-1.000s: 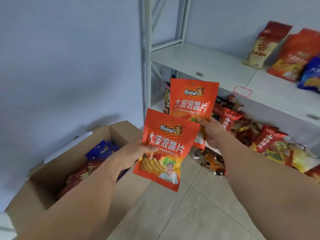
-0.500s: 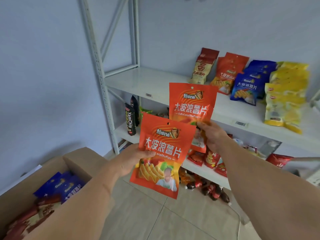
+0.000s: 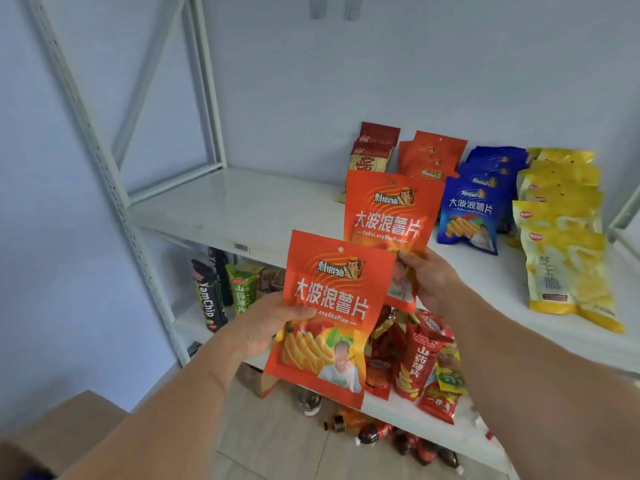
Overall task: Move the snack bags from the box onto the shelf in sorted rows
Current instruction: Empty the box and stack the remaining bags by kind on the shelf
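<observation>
— What have I got in each hand?

— My left hand (image 3: 266, 323) grips one orange chip bag (image 3: 332, 317) by its left edge, thumb curled over the front. My right hand (image 3: 433, 285) pinches a second orange bag (image 3: 391, 216) at its lower right corner, fingers curled behind it. Both bags are upright, faces toward me, the left one lower and overlapping the other's bottom corner.

— And the shelf?

— The white shelf (image 3: 242, 209) is right behind the bags. On its right half I see rows leaning back: dark red bags (image 3: 375, 147), orange bags (image 3: 433, 154), blue bags (image 3: 478, 202), yellow bags (image 3: 564, 237). The bag in my right hand is in front of the orange row.

— The box?

— Only a corner of the cardboard box (image 3: 69, 427) shows at lower left. Mixed snack packs (image 3: 422, 362) crowd the lower shelf, and bottles (image 3: 381, 434) lie on the floor.
</observation>
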Motion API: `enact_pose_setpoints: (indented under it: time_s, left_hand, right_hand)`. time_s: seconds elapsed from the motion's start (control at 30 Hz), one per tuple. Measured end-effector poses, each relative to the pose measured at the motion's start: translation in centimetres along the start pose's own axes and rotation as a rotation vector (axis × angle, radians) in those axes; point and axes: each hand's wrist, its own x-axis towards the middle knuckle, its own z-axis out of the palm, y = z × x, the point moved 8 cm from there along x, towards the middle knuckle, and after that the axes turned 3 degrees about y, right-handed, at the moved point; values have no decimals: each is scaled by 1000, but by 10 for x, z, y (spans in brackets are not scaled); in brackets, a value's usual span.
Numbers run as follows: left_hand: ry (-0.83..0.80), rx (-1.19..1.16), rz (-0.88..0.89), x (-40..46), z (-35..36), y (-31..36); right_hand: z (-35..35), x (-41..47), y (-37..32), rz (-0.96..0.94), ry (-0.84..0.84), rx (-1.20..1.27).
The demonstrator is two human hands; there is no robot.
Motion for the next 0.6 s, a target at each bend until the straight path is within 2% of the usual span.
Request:
enact_pose_setpoints:
  time_s: [0.37, 0.47, 0.6]
  left_hand:
    - [-126, 18, -5, 183, 20, 67]
    - [-122, 28, 0, 230, 26, 81]
    - [-101, 6, 10, 287, 33, 100]
  right_hand:
    - [-53, 158, -34, -16, 160, -14]
    - [-73, 206, -36, -12, 226, -50]
    - [-95, 263, -41, 12, 232, -93]
